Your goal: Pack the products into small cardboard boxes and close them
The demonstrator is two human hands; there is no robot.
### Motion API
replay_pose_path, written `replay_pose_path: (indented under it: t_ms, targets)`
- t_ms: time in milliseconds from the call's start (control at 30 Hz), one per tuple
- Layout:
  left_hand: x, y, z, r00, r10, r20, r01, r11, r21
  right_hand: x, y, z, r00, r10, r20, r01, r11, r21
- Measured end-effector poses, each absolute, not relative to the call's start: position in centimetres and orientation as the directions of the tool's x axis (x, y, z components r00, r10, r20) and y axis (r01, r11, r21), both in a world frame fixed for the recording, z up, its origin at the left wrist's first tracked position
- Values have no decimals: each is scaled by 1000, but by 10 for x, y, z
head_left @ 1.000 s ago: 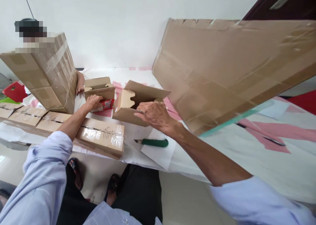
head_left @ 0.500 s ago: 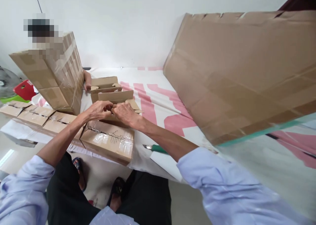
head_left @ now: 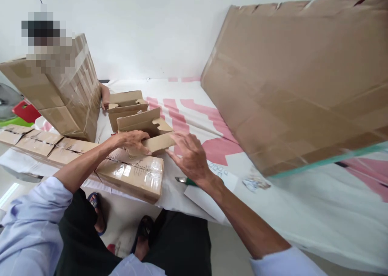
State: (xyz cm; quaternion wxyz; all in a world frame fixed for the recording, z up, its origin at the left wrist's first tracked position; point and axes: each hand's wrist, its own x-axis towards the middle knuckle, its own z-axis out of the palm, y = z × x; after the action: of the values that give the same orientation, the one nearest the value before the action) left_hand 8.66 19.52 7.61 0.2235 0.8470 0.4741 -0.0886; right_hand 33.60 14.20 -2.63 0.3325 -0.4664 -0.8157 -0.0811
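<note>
Open box: in front of me on the table (head_left: 273, 213), its back flap (head_left: 138, 120) raised, so closing is not done.
Left hand (head_left: 133, 142): I see fingers pinching the front flap (head_left: 159, 142) at its left end.
Right hand (head_left: 192, 159): fingers spread at that flap's right end; contact I cannot tell.
Closed boxes (head_left: 130, 173): shut row on the open box's near side.
Second box (head_left: 125, 113): behind the open box, also unclosed.

Left hand (head_left: 135, 141) on open box (head_left: 138, 121)
</note>
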Motion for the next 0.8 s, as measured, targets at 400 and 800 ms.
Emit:
replay_pose_path:
  t_ms: [400, 800]
  targets:
    - [19, 264, 71, 259, 946, -194, 917, -304, -259, 419, 57, -141, -206, 757, 620, 875, 426, -229]
    - [-13, 301, 88, 148, 968, -203, 911, -213, -352, 419, 56, -147, -144, 805, 576, 933, 305, -193]
